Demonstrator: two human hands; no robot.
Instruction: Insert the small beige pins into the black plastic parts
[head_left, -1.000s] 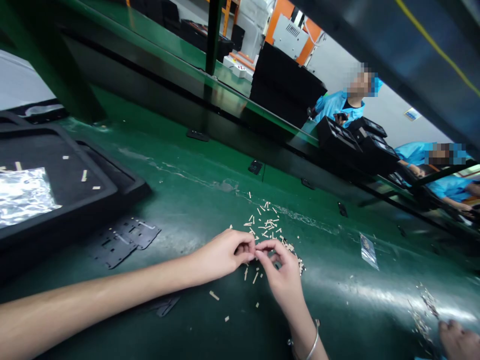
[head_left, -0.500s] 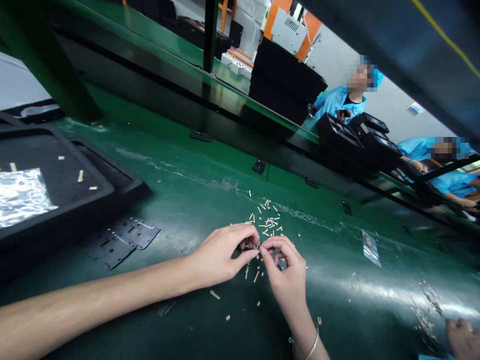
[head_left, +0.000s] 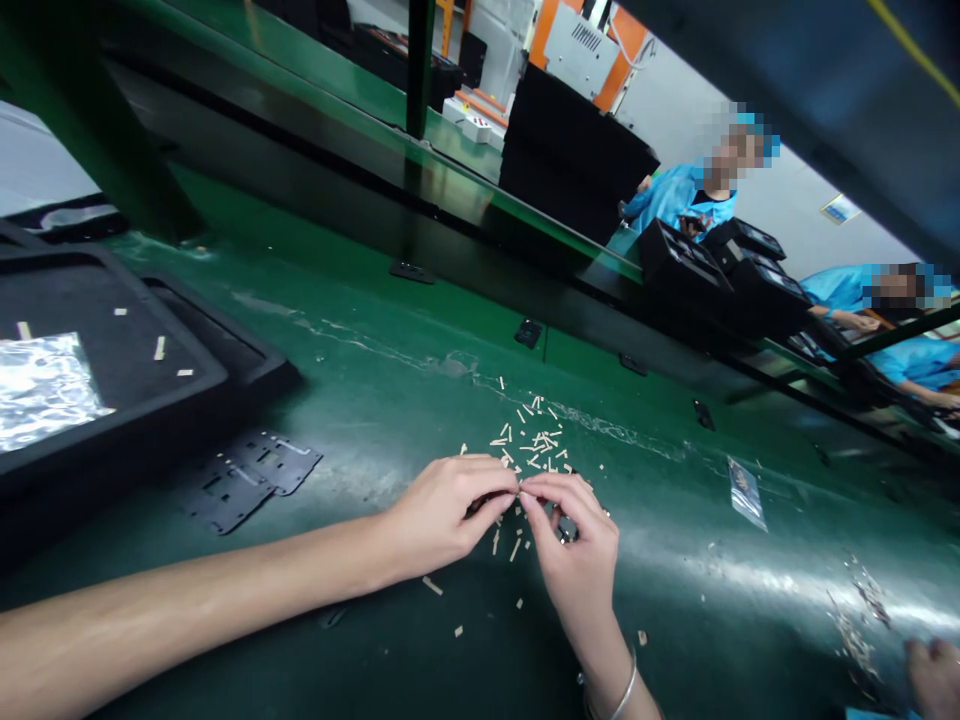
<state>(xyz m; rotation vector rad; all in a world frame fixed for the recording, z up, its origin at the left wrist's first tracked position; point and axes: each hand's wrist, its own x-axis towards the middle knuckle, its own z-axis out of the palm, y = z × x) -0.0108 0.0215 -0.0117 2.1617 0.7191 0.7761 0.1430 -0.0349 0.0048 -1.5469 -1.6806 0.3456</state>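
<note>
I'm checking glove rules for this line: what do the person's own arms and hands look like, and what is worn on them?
The left hand and right hand wear no gloves. The left forearm and right forearm show no sleeves. A thin silver bangle circles the right wrist.

"What are we looking at on the table?"
"We've got small pale strips point(head_left: 541, 440), thin and straight, in a loose heap on the green table point(head_left: 375, 370)."
"All together?"
"No, we see some scattered singly nearer us, lying at every angle"
</note>
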